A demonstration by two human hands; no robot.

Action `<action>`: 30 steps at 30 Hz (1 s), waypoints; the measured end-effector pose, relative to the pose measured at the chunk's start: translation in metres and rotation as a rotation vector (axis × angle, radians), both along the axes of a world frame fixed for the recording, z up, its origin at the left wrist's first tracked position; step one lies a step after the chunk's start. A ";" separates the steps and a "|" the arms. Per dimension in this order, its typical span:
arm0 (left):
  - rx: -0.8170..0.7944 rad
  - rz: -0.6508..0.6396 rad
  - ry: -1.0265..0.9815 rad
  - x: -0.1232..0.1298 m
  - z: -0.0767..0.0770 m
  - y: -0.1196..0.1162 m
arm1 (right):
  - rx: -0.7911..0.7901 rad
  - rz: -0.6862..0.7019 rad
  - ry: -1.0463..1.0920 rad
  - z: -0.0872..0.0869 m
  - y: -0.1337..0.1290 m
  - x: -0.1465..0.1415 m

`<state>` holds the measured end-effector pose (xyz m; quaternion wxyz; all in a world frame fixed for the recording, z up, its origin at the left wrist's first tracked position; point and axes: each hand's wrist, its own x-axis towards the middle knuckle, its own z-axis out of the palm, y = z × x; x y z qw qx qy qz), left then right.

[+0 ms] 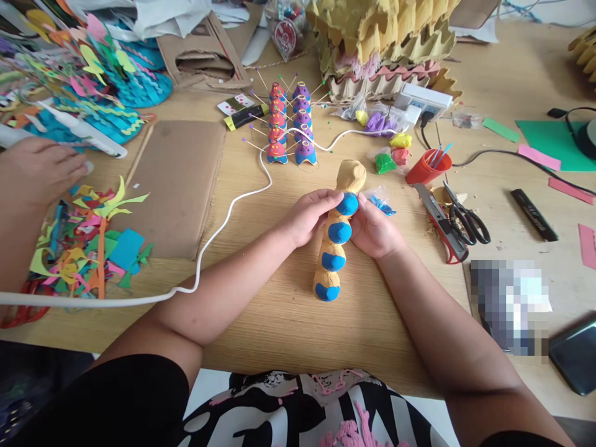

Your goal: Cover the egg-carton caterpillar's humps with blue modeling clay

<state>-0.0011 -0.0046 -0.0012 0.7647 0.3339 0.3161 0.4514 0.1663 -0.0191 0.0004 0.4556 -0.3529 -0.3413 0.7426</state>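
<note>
An egg-carton strip (350, 176) of tan bumps stands out from the table before me, with blue clay (339, 233) pressed on several of its bumps. My left hand (311, 216) grips the strip's left side, thumb on the edge of the upper blue patch. From the right, my right hand (376, 228) closes on the same bump with thumb and fingers. The bump at the far end is bare of blue. Just past my right hand lies a small bag of blue clay (382, 203).
Two decorated carton strips (278, 121) stand farther back. Clay bags, a red cup (429, 166), a box cutter (442, 225) and scissors (465, 217) lie right. A white cable (233, 205) crosses the table. Another person's hand (44, 164) rests by paper scraps (93, 242) at left.
</note>
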 end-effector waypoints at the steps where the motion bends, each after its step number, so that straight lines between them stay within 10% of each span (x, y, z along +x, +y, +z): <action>1: -0.003 0.003 0.002 0.000 0.000 0.000 | 0.005 0.004 0.007 -0.001 0.000 0.000; 30: 0.059 0.006 0.032 0.003 0.001 -0.002 | 0.048 0.001 0.059 -0.005 0.002 -0.001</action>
